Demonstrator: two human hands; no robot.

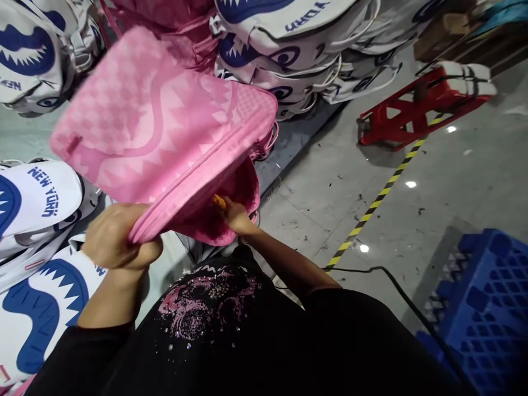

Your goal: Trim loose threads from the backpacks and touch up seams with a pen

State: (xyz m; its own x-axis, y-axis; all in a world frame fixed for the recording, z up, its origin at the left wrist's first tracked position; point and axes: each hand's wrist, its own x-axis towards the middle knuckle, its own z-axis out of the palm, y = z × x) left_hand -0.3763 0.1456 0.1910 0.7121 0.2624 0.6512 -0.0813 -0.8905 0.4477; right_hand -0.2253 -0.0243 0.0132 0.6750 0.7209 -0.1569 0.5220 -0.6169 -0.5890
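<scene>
A pink bag (165,121) with a checkered, zigzag-toothed pattern and a zipper along its edge is lifted and spread open at the centre left. My left hand (121,236) is closed round the lower left edge of its panel. At the bag's opening, my right hand (237,215) is closed on a small orange tool (219,202); its tip and the fingertips are partly hidden by the dark pink interior.
White bags with blue designs (49,190) lie at the left, and more are stacked (284,60) behind. A red metal frame (412,110) stands on the floor, a blue plastic pallet (487,308) at the lower right. A black cable (396,283) crosses the floor.
</scene>
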